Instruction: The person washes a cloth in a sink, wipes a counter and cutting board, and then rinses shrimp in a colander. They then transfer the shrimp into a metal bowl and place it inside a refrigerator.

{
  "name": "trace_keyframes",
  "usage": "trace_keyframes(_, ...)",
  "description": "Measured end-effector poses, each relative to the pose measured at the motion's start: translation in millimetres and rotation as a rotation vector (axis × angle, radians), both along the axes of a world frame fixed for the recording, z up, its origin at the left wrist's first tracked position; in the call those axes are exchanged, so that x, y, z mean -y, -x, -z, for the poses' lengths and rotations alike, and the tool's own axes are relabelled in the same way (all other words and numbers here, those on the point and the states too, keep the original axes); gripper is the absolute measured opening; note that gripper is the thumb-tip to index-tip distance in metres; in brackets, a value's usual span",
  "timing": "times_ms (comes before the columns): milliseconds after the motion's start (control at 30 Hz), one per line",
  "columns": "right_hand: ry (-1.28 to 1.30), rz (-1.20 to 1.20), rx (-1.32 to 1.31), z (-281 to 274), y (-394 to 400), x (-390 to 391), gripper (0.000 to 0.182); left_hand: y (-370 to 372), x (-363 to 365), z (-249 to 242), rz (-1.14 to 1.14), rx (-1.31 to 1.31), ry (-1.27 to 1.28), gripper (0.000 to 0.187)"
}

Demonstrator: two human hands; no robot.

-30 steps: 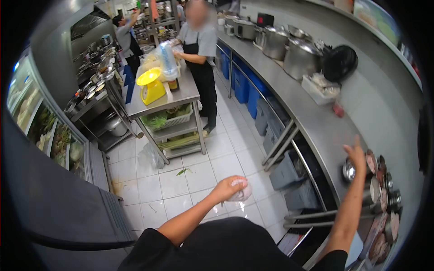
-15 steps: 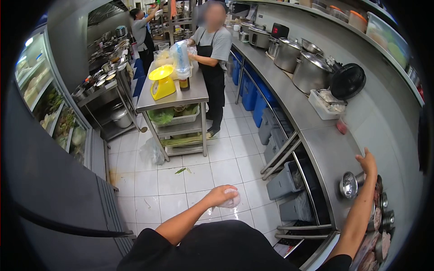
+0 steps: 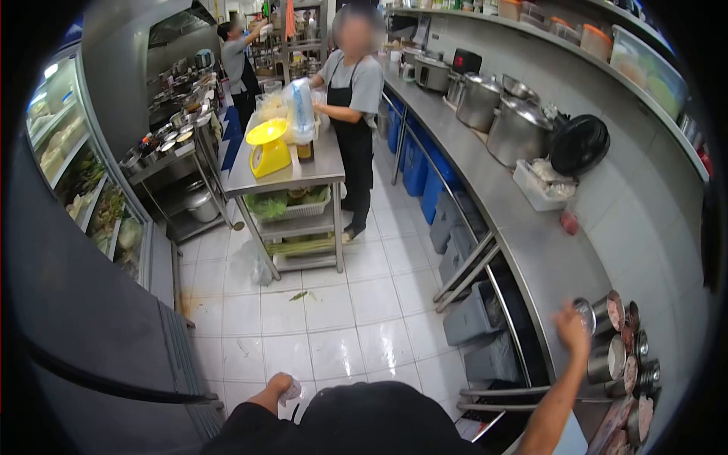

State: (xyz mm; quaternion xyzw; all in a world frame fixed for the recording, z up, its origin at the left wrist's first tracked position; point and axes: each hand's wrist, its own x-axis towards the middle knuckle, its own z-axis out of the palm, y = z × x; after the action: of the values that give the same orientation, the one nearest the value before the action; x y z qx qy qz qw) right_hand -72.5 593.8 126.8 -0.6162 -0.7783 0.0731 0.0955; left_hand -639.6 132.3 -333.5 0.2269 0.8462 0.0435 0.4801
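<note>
My left hand is low in front of my body, closed around a small clear plastic bag with something pale pinkish inside. Out to the right, my right hand reaches over the steel counter and overlaps the left side of a shiny metal bowl. Motion smears its fingers, so I cannot tell whether they grip the bowl's rim. Just beyond that bowl stand metal containers of pale pink contents.
A work table bears a yellow scale; a person handles bags beside it. Large pots and a white tub line the right counter, with bins underneath. A glass-door fridge stands left.
My left hand has drawn down and left toward my body with the bag. My right hand has lowered from above the counter to the metal bowl. The view has shifted slightly.
</note>
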Motion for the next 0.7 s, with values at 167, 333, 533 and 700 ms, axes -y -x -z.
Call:
trace_keyframes(167,0.625,-0.111,0.050,214.2,25.2,54.2,0.084,-19.0,-61.2,-51.1,0.310,-0.208,-0.285,0.043)
trace_keyframes(333,0.941,-0.059,-0.075,294.4,63.3,140.1,0.082,-21.0,-129.8,-84.2,0.311,-0.368,-0.533,0.049)
trace_keyframes(533,0.935,-0.084,0.042,305.3,63.9,196.0,0.086,-26.0,-173.1,-155.3,0.162,-0.199,-0.563,0.056)
trace_keyframes(700,0.797,-0.107,-0.107,293.0,87.8,191.3,0.075,-61.9,-252.2,-227.6,0.134,0.206,-0.771,0.044)
